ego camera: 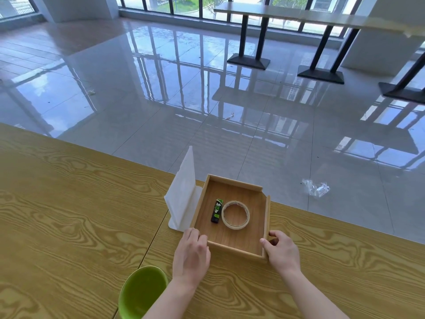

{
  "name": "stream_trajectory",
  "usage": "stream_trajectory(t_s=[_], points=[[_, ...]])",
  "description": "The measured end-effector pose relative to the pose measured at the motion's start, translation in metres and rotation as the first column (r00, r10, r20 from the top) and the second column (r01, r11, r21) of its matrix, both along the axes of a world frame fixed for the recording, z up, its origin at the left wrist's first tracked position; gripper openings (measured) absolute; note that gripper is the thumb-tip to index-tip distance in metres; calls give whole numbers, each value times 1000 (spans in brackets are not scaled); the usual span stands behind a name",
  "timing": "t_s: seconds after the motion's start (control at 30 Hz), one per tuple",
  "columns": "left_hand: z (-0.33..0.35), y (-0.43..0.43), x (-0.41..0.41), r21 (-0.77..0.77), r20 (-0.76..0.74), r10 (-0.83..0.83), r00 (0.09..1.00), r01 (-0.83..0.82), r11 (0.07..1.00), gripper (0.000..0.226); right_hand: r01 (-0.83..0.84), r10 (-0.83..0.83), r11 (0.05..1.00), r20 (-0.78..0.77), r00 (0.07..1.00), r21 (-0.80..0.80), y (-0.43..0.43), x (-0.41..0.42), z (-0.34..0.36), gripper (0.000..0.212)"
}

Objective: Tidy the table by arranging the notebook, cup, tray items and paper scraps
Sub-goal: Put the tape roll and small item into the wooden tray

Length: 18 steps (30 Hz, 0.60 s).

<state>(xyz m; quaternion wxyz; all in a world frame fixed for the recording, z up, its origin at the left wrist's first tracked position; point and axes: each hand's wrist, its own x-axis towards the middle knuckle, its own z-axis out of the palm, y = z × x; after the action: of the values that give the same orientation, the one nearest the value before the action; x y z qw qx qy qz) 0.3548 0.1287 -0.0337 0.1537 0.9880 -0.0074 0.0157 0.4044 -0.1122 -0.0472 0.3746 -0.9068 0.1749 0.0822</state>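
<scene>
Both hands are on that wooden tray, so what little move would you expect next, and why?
Probably a short slide to square the tray. The left hand and right hand grip its near corners, it sits askew to the table edge, and its left side touches the white stand.

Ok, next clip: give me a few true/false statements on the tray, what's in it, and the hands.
1. Both hands hold the wooden tray: left hand at its near left corner, right hand at its near right corner. True.
2. The tape roll stands on edge. False: it lies flat.
3. The green and black tube lies left of the tape. True.
4. The green cup sits inside the tray. False: it stands on the table, near the left forearm.
</scene>
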Motion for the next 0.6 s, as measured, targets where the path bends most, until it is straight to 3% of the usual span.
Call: stream_trajectory(t_s=[0.6], points=[[6, 3, -12, -42, -52, -2, 999, -1, 999, 18, 17, -17, 1000, -34, 999, 16, 2, -12, 3, 43]])
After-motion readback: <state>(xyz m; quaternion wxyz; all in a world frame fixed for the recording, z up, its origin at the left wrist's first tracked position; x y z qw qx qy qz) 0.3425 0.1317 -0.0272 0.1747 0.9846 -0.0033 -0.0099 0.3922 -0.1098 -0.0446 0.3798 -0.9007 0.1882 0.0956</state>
